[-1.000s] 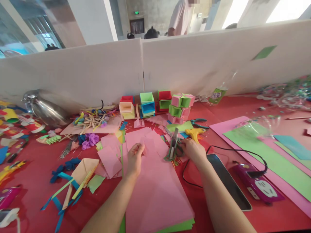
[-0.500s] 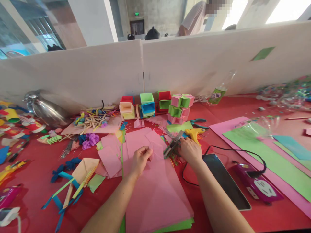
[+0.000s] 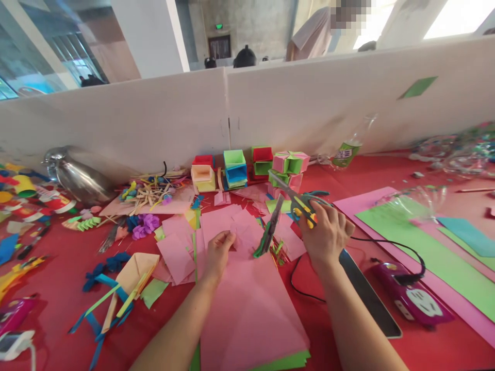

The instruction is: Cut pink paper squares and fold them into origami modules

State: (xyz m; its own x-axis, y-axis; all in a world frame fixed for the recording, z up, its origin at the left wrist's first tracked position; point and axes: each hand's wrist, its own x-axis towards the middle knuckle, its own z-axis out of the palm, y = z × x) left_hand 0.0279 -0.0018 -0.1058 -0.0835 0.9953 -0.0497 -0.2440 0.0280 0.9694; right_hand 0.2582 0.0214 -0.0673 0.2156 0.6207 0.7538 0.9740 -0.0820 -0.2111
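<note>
Just above a stack of pink sheets (image 3: 251, 309), my left hand (image 3: 220, 250) pinches a small piece of pink paper (image 3: 242, 236). My right hand (image 3: 325, 229) is closed round the handles of a pair of scissors (image 3: 291, 193) with grey blades and yellow on the handles; the blades point up and to the left. Between the hands, a grey and green tool (image 3: 268, 232) stands at a slant by the sheets' right edge. Small pink squares (image 3: 176, 256) lie left of the stack.
Folded paper boxes (image 3: 235, 172) stand by the white partition (image 3: 154, 118). A black phone (image 3: 371, 299) and a purple power strip (image 3: 412, 296) with a black cable lie right. A metal jug (image 3: 79, 178) and blue strips are left.
My right hand has moved right and up, and the scissors now show in it. The yellow-handled tool no longer shows where it lay. My left hand has shifted slightly left with the paper.
</note>
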